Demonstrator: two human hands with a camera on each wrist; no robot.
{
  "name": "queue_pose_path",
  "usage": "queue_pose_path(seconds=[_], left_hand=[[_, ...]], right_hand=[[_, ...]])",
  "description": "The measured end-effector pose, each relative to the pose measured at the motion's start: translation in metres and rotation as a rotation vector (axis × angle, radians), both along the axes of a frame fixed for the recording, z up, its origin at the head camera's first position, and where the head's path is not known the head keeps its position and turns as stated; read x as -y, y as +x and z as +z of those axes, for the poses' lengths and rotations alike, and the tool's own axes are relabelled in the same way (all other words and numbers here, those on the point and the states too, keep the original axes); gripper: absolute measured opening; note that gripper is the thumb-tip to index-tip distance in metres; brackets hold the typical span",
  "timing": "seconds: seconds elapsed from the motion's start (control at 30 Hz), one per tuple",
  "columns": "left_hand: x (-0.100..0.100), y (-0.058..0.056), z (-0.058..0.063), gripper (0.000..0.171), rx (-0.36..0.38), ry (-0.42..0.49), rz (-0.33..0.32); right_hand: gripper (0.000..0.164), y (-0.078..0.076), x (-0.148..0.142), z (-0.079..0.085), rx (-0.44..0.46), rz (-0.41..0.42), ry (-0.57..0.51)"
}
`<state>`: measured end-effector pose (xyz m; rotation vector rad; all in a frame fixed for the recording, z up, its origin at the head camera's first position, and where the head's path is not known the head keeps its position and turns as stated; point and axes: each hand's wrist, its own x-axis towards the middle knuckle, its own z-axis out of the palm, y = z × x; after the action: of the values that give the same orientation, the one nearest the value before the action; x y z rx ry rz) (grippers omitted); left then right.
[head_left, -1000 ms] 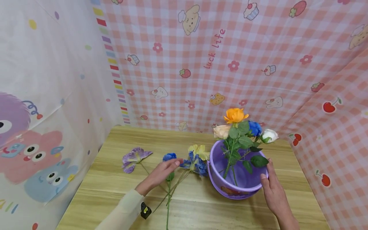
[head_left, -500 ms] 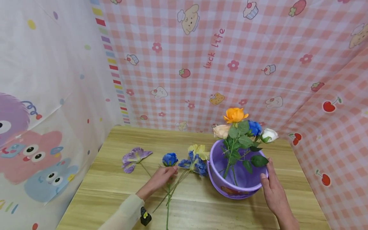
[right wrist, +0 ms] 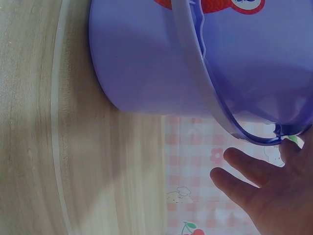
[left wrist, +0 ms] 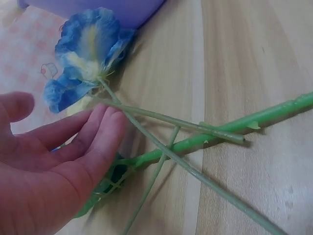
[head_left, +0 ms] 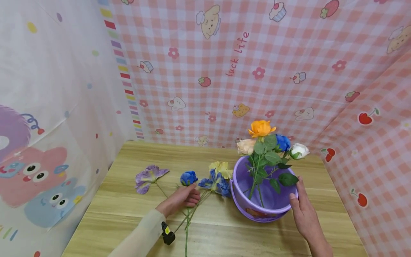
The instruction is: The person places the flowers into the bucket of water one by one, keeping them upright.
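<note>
My left hand (head_left: 184,200) hovers palm-inward over the stem of a blue artificial rose (head_left: 188,177) lying on the table. In the left wrist view its thumb stands apart and the fingertips are beside crossing green stems (left wrist: 161,147), with nothing pinched. A blue iris-like flower (left wrist: 93,44) lies just beyond those fingers. My right hand (head_left: 306,217) holds the right side of a purple bucket (head_left: 240,194), its thumb over the rim and its fingers outside. The right wrist view shows two fingers stretched free below the bucket's handle (right wrist: 215,105); the thumb is hidden there.
Inside the bucket stand an orange rose (head_left: 261,128), a peach rose (head_left: 246,146), a blue rose (head_left: 283,142) and a white rose (head_left: 300,151). A purple flower (head_left: 149,176) lies left on the table (head_left: 218,232); a yellow flower (head_left: 221,167) touches the blue iris. Printed cloths hang around.
My left hand has drawn back from the blue iris to below the blue rose, uncovering its bloom, and has turned with its fingers bending inward. The right hand and bucket have stayed put.
</note>
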<state>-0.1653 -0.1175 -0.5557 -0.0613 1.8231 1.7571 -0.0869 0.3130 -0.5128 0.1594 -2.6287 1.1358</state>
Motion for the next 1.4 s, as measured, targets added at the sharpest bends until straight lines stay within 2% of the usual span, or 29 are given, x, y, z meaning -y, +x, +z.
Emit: queue_pose_path(seconds=[0.1, 0.27, 0.43, 0.63, 0.73, 0.97, 1.2, 1.4], left_hand=[[-0.001, -0.003, -0.004, 0.053, 0.029, 0.014, -0.005], [0.000, -0.007, -0.009, 0.037, -0.011, 0.047, -0.040], [0.001, -0.007, -0.009, 0.038, -0.035, 0.066, -0.049], [0.003, -0.007, -0.007, 0.038, -0.024, 0.064, -0.047], [0.005, -0.006, -0.003, 0.039, -0.026, 0.061, -0.039], [0.011, -0.003, 0.012, 0.039, -0.089, 0.057, 0.000], [0.012, -0.002, 0.026, 0.039, -0.138, 0.100, 0.042], [0.009, -0.002, 0.038, 0.035, -0.141, 0.140, 0.088]], right_hand=[[0.062, 0.000, 0.000, 0.000, 0.007, -0.002, 0.005], [0.062, 0.000, 0.000, 0.001, 0.010, -0.002, 0.005], [0.062, 0.000, 0.000, 0.000, 0.013, -0.001, 0.001], [0.063, 0.000, 0.000, 0.000, 0.005, -0.007, 0.007], [0.063, 0.000, 0.000, -0.001, 0.005, -0.009, 0.010], [0.063, 0.000, 0.000, 0.000, 0.013, -0.010, 0.010], [0.063, 0.000, 0.000, 0.000, 0.005, -0.007, 0.010], [0.063, 0.000, 0.000, 0.000, 0.012, -0.010, 0.012]])
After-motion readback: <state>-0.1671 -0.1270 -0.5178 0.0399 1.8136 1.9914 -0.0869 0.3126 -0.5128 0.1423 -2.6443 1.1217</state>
